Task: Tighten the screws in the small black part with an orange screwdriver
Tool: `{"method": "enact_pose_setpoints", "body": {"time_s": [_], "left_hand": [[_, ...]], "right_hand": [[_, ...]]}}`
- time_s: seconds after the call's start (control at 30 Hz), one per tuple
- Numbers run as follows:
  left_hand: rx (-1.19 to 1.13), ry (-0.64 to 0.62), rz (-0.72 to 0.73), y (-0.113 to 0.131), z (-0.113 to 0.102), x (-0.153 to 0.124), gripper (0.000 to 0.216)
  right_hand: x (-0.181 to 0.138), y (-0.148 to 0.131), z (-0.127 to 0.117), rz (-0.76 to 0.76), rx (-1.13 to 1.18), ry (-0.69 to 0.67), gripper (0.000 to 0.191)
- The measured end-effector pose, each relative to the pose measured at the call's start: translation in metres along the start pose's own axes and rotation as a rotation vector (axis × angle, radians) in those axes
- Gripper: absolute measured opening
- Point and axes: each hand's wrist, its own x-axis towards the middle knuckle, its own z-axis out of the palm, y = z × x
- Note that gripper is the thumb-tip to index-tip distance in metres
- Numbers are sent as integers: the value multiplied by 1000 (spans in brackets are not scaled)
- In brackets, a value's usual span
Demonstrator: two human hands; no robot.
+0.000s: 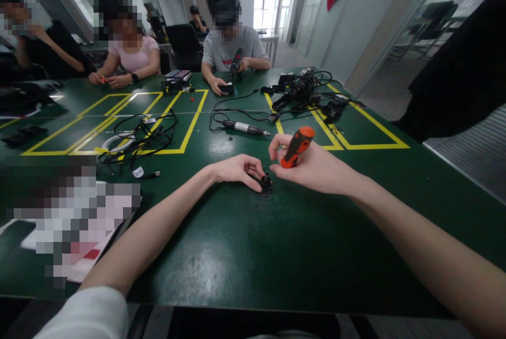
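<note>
My left hand (237, 169) rests on the green table (253, 244) with its fingers pinched on a small black round part (265, 184). My right hand (306, 166) is closed around an orange-and-black screwdriver handle (296, 146), held upright just right of the part. The screwdriver's tip points down toward the part but is hidden by my fingers. Both hands nearly touch each other at the table's middle.
An electric screwdriver (245, 127) with its cable lies beyond my hands. Tangled black cables (138, 136) lie left, more cables and adapters (304, 91) at the far right. Yellow tape marks rectangles on the table. Three people sit across; one (231, 46) holds a tool.
</note>
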Motion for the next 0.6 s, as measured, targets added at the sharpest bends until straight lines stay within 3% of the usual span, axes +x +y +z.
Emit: {"method": "enact_pose_setpoints", "body": {"time_s": [0.6], "left_hand": [[60, -13, -19, -3, -7, 0, 41]], "right_hand": [[1, -2, -2, 1, -62, -4, 16]]}}
